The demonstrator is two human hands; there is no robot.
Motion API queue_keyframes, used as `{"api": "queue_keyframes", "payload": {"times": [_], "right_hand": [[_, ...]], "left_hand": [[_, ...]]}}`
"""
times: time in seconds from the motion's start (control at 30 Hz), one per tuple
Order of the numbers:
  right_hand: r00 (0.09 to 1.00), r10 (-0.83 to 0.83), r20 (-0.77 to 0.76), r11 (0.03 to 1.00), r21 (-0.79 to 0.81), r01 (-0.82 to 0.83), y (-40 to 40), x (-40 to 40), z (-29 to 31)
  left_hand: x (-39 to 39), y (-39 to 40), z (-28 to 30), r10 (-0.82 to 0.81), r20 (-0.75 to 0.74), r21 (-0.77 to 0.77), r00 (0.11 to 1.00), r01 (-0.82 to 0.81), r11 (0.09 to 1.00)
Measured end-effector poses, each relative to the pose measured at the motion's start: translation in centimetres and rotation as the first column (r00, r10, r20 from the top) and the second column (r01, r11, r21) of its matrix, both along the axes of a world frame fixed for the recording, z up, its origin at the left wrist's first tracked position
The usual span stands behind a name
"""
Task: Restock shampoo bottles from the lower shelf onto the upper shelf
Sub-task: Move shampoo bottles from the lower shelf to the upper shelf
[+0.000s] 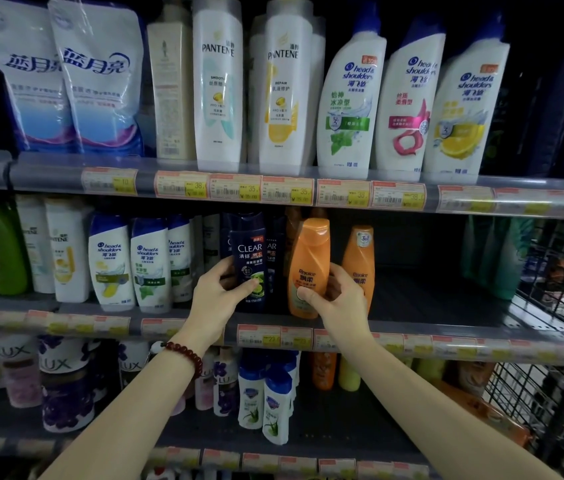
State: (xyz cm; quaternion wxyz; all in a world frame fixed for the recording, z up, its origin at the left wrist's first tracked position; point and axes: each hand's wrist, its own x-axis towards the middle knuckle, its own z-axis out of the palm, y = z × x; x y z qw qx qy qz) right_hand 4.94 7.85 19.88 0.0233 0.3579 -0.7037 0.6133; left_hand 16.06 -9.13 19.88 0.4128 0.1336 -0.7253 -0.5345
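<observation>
On the middle shelf point(446, 337) my left hand point(219, 289) grips a dark blue Clear shampoo bottle point(249, 251), thumb across its front. My right hand point(337, 296) holds an orange Rejoice bottle point(309, 258) beside it, fingers around its lower half. Both bottles stand upright at the shelf's front. A second orange Rejoice bottle point(359, 254) stands just right of my right hand. More dark Clear bottles point(278, 251) stand behind. The upper shelf point(308, 188) carries large Pantene bottles point(218, 84) and Head & Shoulders bottles point(349, 98).
Small Head & Shoulders bottles point(110, 261) and Pantene bottles point(65, 251) fill the middle shelf's left part. Its right part is bare up to green bottles point(509, 258). Lux bottles point(62, 372) and small white bottles point(266, 396) stand on the shelf below. A wire basket point(550, 375) is at right.
</observation>
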Motion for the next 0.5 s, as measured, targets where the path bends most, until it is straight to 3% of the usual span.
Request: {"api": "queue_keyframes", "payload": {"times": [0.5], "right_hand": [[0.999,-0.042,0.014,0.998,0.046,0.042,-1.1,-0.3,-0.9]], "left_hand": [[0.1,-0.7,-1.1,0.051,0.072,-0.038,0.996,-0.048,0.998]]}}
